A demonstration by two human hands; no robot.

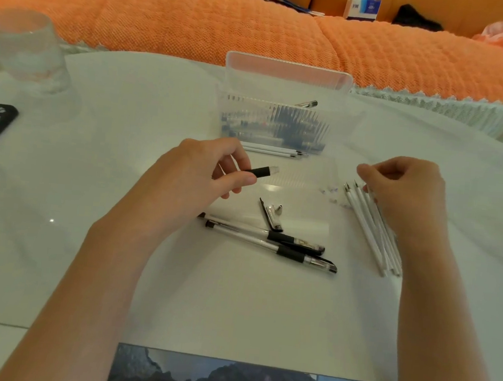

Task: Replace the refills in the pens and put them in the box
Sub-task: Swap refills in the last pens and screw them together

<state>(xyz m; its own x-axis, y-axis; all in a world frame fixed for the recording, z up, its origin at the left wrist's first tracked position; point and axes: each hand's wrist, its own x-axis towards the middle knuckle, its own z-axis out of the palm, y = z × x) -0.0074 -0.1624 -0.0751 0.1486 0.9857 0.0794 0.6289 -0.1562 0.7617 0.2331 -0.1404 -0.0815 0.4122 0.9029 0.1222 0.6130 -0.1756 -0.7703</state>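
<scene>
My left hand (198, 173) pinching a pen barrel (262, 171), my right hand (405, 191) curled over the refills (368, 229) on the desk (91, 181), grip unclear, box (289, 72) behind.

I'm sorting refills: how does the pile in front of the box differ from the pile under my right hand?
The far refills, by the box, are few, crosswise, tips rightward, untouched. The right refills are more, slanted, tips pointing away, with the right hand on them. Both are white with dark tips.
</scene>
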